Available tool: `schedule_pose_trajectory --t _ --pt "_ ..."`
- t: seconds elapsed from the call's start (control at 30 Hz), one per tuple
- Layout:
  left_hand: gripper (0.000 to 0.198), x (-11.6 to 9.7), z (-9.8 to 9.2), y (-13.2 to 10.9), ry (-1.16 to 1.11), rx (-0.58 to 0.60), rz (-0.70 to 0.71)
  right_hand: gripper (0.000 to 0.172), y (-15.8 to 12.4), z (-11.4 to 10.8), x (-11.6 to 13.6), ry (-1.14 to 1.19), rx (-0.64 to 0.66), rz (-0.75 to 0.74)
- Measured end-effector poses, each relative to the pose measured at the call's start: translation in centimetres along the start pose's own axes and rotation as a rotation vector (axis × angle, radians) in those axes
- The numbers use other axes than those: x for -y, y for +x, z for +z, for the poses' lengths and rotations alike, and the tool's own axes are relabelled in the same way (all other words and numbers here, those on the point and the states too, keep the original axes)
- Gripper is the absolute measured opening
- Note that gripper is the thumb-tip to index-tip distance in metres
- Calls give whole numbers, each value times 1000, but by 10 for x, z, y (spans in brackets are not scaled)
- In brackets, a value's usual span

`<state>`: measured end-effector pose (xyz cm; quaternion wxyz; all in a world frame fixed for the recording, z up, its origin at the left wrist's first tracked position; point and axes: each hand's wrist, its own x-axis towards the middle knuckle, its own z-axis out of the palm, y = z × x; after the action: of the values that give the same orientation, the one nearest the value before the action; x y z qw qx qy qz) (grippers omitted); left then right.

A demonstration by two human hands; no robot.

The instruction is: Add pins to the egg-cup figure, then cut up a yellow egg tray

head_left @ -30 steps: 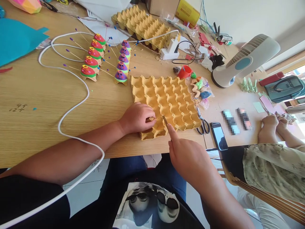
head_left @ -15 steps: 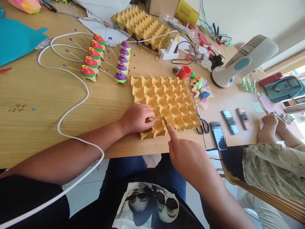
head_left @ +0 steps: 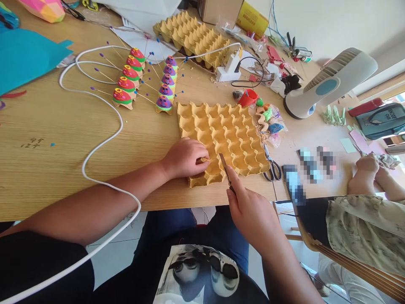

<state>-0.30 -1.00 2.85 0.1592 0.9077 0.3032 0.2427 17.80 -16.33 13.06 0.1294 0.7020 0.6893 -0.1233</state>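
A yellow egg tray point(head_left: 218, 126) lies on the wooden table in front of me. My left hand point(head_left: 186, 158) is closed on its near left part, fingers curled round one of the raised peaks. In my right hand point(head_left: 248, 202) is a utility knife point(head_left: 225, 168), index finger stretched along it. The blade lies over the tray's near rows, pointing away from me, and its tip is at a ridge right of my left fingers. Whether the tip has gone through the card I cannot tell.
Painted egg-carton caterpillars, red point(head_left: 126, 83) and purple point(head_left: 165, 90), stand behind left. A white cable point(head_left: 87, 162) crosses my left forearm. Scissors point(head_left: 274, 166) touch the tray's right side; a fan point(head_left: 329, 84) and second egg tray point(head_left: 193, 36) stand farther back. Another person's hands point(head_left: 368, 169) are at right.
My right hand has drawn the knife back slightly towards me, so more of the blade shows. My left hand keeps its grip on the tray. The whole view has shifted a little.
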Motion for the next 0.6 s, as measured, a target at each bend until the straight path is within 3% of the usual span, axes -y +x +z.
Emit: schedule_pose_trajectory --t 0.6 --pt "21 -1 0 1 -2 -5 0 66 -1 6 -1 -7 -41 -17"
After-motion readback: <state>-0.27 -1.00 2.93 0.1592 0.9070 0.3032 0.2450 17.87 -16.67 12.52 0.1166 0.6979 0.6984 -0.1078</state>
